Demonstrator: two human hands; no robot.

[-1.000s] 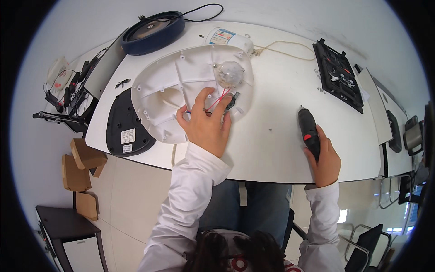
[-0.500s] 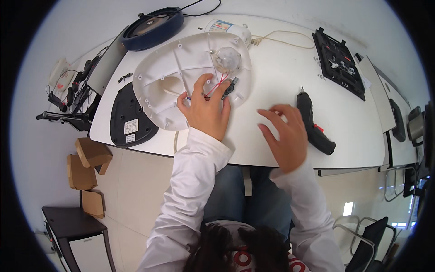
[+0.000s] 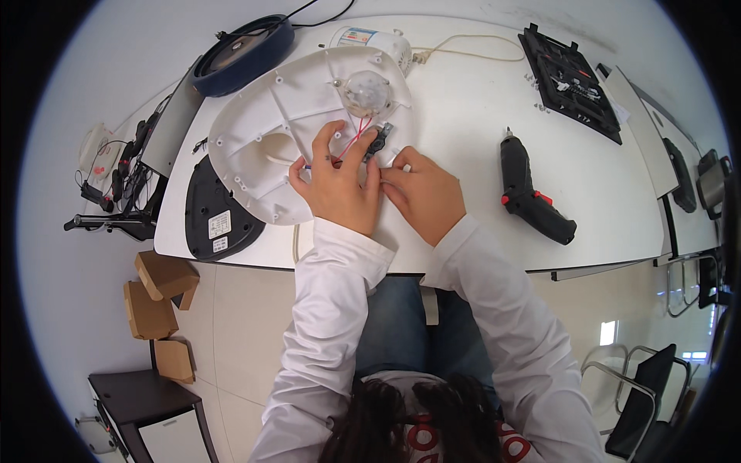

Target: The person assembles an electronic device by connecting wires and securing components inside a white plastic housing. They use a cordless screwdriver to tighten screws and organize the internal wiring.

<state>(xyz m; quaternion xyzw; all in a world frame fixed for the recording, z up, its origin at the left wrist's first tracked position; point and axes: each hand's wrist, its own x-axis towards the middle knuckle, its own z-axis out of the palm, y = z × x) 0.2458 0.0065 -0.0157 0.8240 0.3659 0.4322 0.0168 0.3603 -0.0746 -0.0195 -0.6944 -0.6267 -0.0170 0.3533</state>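
Observation:
A large white plastic housing (image 3: pixel 262 147) lies open on the white table (image 3: pixel 478 123), with a clear domed part (image 3: pixel 367 91) near its top. Red wires (image 3: pixel 353 140) run from the dome to a small dark connector (image 3: pixel 378 140). My left hand (image 3: pixel 333 185) rests on the housing's lower right edge, fingers pinching at the wires. My right hand (image 3: pixel 423 193) sits beside it, fingertips touching the same spot by the connector. A black electric screwdriver (image 3: pixel 529 193) lies on the table to the right, untouched.
A black oval cover (image 3: pixel 212 220) lies at the table's left edge. A dark blue round part (image 3: pixel 243 45) and a white motor with cord (image 3: pixel 370 37) sit at the back. A black tray of bits (image 3: pixel 570 81) is at the back right. Cardboard boxes (image 3: pixel 158 297) and chairs stand on the floor.
My right hand let go of the screwdriver, which now lies on the table, and moved left to join my left hand at the wires. The left hand stayed on the housing.

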